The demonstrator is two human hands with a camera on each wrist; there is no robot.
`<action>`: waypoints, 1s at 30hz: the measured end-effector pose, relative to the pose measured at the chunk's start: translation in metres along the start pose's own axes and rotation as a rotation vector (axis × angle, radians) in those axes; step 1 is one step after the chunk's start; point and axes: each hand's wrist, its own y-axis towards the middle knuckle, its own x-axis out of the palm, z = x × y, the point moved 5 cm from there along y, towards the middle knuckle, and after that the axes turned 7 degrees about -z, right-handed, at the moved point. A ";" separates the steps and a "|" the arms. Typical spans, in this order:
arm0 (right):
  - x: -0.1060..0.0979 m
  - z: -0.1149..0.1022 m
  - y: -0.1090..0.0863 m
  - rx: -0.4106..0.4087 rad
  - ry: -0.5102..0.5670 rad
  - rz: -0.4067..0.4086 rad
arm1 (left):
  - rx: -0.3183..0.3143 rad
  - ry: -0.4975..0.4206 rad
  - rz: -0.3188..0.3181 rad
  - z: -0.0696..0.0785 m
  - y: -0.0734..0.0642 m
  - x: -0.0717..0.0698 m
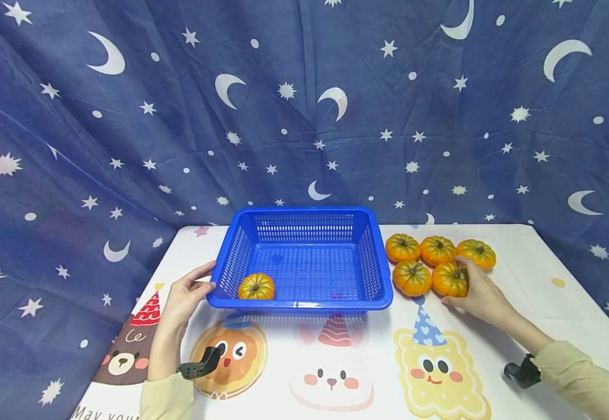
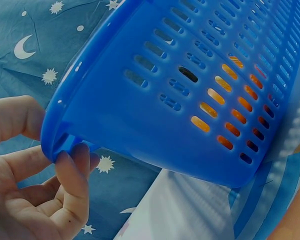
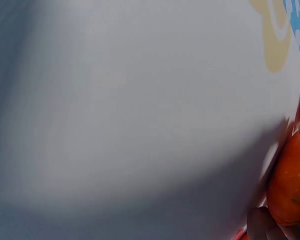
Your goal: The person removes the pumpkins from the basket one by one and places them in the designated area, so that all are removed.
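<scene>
A blue plastic basket (image 1: 304,304) with slotted walls stands on the table, and one small orange pumpkin (image 1: 256,287) lies in its near left corner. At the basket's left side my left hand (image 1: 185,296) pinches the rim (image 2: 65,95) between thumb and fingers. My right hand (image 1: 479,293) has its thumb and fingers around a pumpkin (image 1: 448,281) in the front row right of the basket. The right wrist view shows that pumpkin (image 3: 290,180) at its right edge, fingertips on both sides of it; the rest of the hand is out of frame.
Beside the held pumpkin sits another pumpkin (image 1: 412,279), with a back row of three: left (image 1: 402,248), middle (image 1: 438,251) and right (image 1: 476,254). A white tablecloth (image 1: 525,274) with cartoon prints covers the table. Behind hangs a dark blue curtain (image 1: 294,157) with moons and stars.
</scene>
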 end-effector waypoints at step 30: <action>-0.026 -0.014 -0.004 -0.105 0.066 -0.026 | 0.000 0.006 -0.002 0.001 0.000 0.001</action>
